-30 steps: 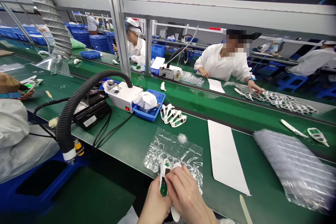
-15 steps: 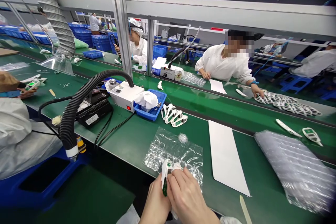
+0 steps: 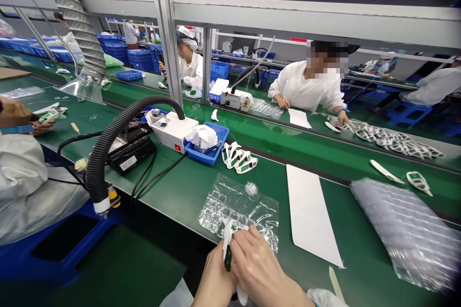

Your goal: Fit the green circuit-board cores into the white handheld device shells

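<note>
At the front edge of the bench, my left hand (image 3: 215, 268) is closed around a white plastic housing (image 3: 226, 237) with a green circuit board in it. My right hand (image 3: 257, 259) has its fingers curled over the housing's right side, hiding much of it. Past the right fingertips a bit of white shows, and a white end sticks out below the hands; I cannot tell whether these belong to the same part. Under and beyond the hands lies a clear bubble-pocket plastic sheet (image 3: 225, 201). Several similar housings (image 3: 239, 158) lie in a row farther back.
A blue tray (image 3: 207, 153) stands beside a white box (image 3: 173, 132) with a black hose (image 3: 108, 134). White card (image 3: 311, 211) and stacked bubble wrap (image 3: 406, 235) lie right. Beyond runs a green belt (image 3: 273, 139) carrying white parts. A co-worker (image 3: 309, 86) sits opposite; another's sleeve (image 3: 21, 168) is left.
My hands stay together on the housing, which has shifted slightly down and tilted. White parts on the belt have slid left. The co-worker's hand opposite has moved left from the pile of housings.
</note>
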Demonstrator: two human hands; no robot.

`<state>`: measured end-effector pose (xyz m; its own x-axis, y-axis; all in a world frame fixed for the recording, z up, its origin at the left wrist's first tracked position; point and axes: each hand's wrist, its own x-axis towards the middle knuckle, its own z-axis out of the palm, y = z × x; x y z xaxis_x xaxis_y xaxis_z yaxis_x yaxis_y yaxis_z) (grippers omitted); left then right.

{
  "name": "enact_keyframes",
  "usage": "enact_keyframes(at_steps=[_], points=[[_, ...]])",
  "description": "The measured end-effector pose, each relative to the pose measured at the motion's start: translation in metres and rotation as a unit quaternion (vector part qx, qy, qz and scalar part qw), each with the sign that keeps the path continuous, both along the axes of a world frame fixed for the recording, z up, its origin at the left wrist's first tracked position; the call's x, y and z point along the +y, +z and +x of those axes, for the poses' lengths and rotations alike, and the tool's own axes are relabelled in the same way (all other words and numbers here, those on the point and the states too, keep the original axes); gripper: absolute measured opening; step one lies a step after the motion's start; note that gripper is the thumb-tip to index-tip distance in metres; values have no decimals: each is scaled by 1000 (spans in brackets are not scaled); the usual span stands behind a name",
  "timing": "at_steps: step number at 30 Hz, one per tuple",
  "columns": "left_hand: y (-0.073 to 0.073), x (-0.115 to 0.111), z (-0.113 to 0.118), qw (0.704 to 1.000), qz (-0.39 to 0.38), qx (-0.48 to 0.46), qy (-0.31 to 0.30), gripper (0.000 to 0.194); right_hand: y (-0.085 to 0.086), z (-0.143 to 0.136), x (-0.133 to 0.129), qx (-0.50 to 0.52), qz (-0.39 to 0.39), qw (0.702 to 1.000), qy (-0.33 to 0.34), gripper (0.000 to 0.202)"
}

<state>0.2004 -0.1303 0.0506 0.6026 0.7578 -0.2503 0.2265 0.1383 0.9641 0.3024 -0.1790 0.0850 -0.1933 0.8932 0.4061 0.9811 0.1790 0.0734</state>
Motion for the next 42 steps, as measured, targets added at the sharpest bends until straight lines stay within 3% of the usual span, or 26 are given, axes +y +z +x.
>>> enact_keyframes(at_steps=[5,10,13,16,18,21,24,26,29,31,33,38,42], points=[[0,2,-2,998,-60,6,-2,26,6,21,4,88,24,996,14,23],[-3,8,-9,986,-167,-9,-3,26,19,66,14,230,60,968,-76,17],[-6,11,-8,980,-199,-20,14,31,24,66,16,304,-31,951,-54,14],[-5,12,-5,981,-188,-33,28,29,22,44,13,341,-147,928,7,6],[-3,13,-3,984,-173,-40,25,27,16,28,12,342,-163,925,17,6],[0,14,-2,985,-164,-44,16,28,6,15,12,355,-150,923,15,16],[1,16,-5,981,-188,-50,-3,32,4,25,17,361,-121,924,33,17],[-1,18,-7,968,-251,-24,-5,42,7,46,24,386,-37,922,6,16],[-2,20,-10,936,-350,31,16,64,6,93,40,359,117,917,-130,15],[-1,20,-11,929,-367,46,28,70,-2,120,52,264,128,939,-180,17],[1,21,-12,934,-351,53,37,68,-15,134,61,212,89,957,-176,21],[4,27,-25,956,-290,16,42,54,-30,111,67,199,5,970,-140,24],[4,39,-35,971,-223,-6,84,46,-30,73,75,290,-69,943,-149,18]])
